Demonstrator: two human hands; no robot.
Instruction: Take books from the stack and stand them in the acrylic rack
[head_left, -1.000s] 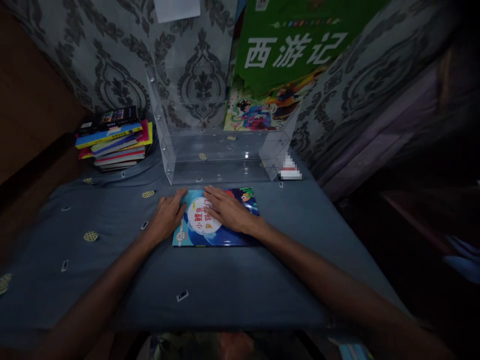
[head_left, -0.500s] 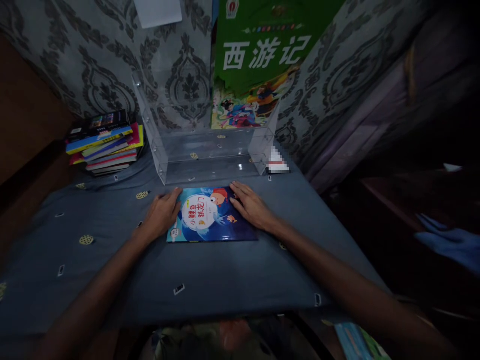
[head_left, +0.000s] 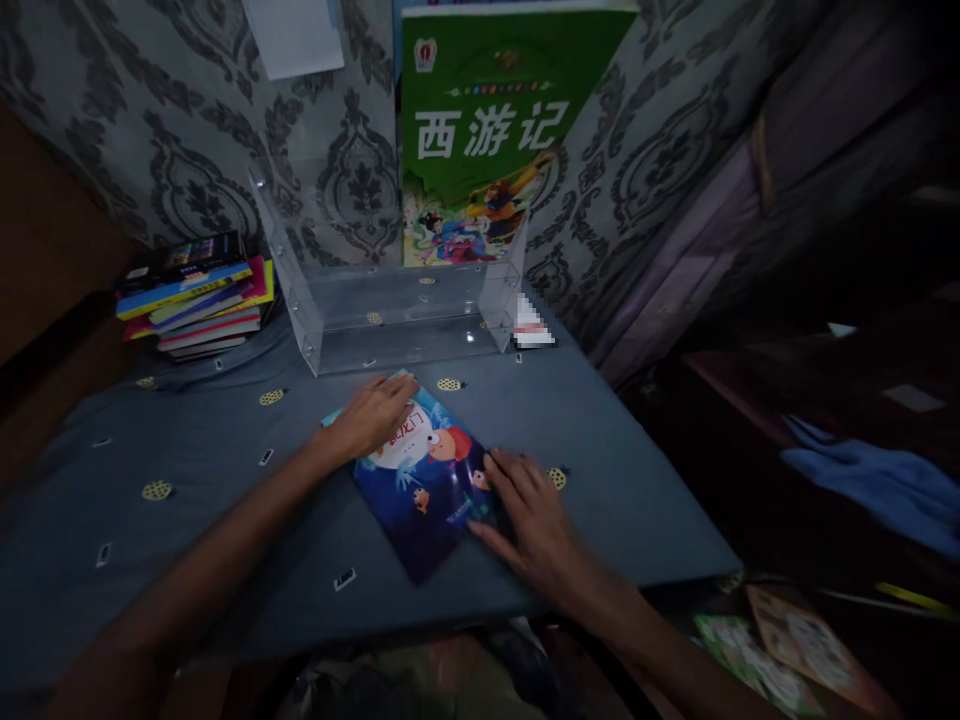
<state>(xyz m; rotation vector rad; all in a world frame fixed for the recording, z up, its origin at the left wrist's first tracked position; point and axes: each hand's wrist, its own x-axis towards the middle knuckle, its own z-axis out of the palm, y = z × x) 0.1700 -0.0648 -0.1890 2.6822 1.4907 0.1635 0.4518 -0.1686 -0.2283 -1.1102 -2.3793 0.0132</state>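
A thin picture book (head_left: 427, 500) with a blue cover, a red-headed cartoon fish and Chinese characters lies slantwise on the cloth-covered table (head_left: 247, 510). Across its upper left part rests my left hand (head_left: 375, 410), fingers stretched over the cover and hiding some of the title. At the right edge my right hand (head_left: 536, 515) touches the book, fingers extended and thumb apart on the cover. Just beyond the book stands a clear acrylic book rack (head_left: 405, 345). A large green book (head_left: 480, 120) leans upright at its back.
A stack of books (head_left: 202, 300) sits at the table's far left. Beside the rack's right side is a small blurred white item (head_left: 532, 325). Past the right edge are a blue cloth (head_left: 870, 480) and, lower down, several booklets (head_left: 810, 640). Patterned wallpaper and a curtain (head_left: 690, 270) bound the back.
The picture book has turned clockwise from lying square to slanting. My left hand has moved right onto the cover; my right hand has come down toward me along its edge. The view has shifted slightly.
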